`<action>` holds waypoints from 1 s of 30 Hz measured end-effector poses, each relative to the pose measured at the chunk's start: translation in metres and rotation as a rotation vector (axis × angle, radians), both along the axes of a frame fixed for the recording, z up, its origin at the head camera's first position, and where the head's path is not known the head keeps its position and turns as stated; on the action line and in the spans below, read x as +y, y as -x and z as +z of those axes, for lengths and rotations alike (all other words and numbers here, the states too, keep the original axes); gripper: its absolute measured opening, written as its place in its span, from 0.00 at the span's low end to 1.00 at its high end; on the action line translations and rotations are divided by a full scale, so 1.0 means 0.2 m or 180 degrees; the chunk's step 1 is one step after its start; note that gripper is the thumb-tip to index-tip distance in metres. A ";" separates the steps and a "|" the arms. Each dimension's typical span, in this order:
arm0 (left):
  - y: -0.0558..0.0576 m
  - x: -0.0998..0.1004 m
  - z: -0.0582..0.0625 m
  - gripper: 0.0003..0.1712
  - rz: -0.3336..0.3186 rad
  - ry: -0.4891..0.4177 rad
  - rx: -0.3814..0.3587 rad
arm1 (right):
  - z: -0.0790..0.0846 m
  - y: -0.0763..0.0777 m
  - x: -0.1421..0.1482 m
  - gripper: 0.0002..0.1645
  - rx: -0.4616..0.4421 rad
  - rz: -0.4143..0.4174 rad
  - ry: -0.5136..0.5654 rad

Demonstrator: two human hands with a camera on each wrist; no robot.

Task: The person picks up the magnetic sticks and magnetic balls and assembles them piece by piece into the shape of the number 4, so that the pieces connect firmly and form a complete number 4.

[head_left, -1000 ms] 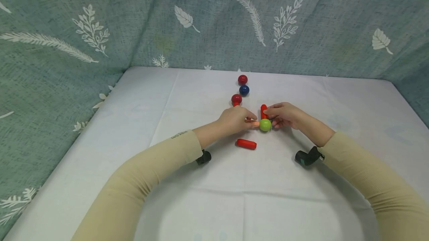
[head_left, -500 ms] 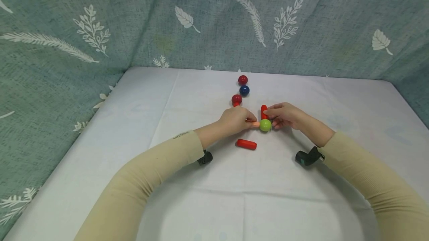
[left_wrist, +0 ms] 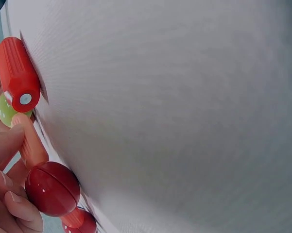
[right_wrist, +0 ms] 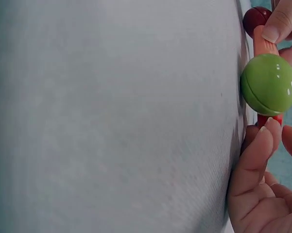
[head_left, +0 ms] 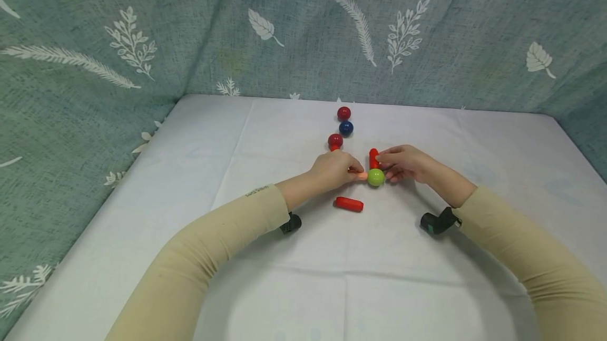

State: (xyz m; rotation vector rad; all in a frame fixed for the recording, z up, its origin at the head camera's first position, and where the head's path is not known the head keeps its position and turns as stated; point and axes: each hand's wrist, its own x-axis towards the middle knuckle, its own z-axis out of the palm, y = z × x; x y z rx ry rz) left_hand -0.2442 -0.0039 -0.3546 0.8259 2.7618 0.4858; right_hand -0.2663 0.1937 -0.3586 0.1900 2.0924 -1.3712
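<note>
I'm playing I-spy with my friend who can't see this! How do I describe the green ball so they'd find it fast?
On the white table, find the left hand and right hand. The green ball is between them, at the end of the orange stick the left hand pinches. It's the only green one; the red balls and blue ball lie farther back.

Head view above, downward; wrist views near

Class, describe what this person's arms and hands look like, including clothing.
The left hand and right hand are ungloved. The left sleeve and right sleeve are long and beige; the left has small dark lettering, unreadable. A black device sits at each wrist.
</note>
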 end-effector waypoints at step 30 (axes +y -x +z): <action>0.00 0.00 0.00 0.14 -0.0051 -0.0033 0.0013 | 0.04 0.38 -0.05 0.26 0.1785 0.0809 -0.0795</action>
